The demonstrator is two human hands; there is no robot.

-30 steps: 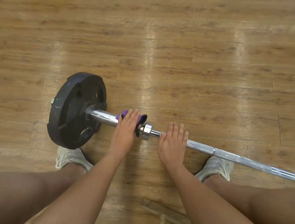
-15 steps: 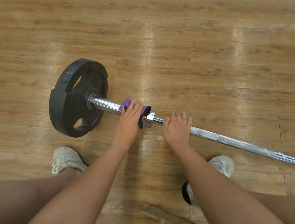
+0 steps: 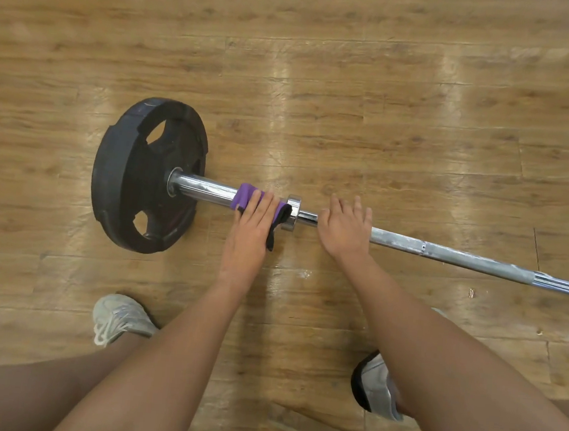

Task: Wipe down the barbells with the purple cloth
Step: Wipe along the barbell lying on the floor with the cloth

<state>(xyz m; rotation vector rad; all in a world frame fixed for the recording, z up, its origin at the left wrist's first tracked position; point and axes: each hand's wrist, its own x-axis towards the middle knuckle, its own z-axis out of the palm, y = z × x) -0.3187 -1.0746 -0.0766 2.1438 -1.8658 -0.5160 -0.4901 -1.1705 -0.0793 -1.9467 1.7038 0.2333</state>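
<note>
Head view: the left hand [image 3: 249,233], fingers straight, presses a purple cloth [image 3: 243,195] onto the barbell [image 3: 445,254] sleeve; the right hand [image 3: 343,231] rests open-fingered on its shaft.

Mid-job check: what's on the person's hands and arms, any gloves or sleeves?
Nothing worn. The left hand and right hand are bare, with no gloves, rings or wraps in view. The left forearm and right forearm show no sleeves, watch or bands.

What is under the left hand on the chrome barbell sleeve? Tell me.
A purple wrap with a black strap lies under the left hand, on the chrome barbell sleeve. The fingers cover its middle and any fastening.
</note>
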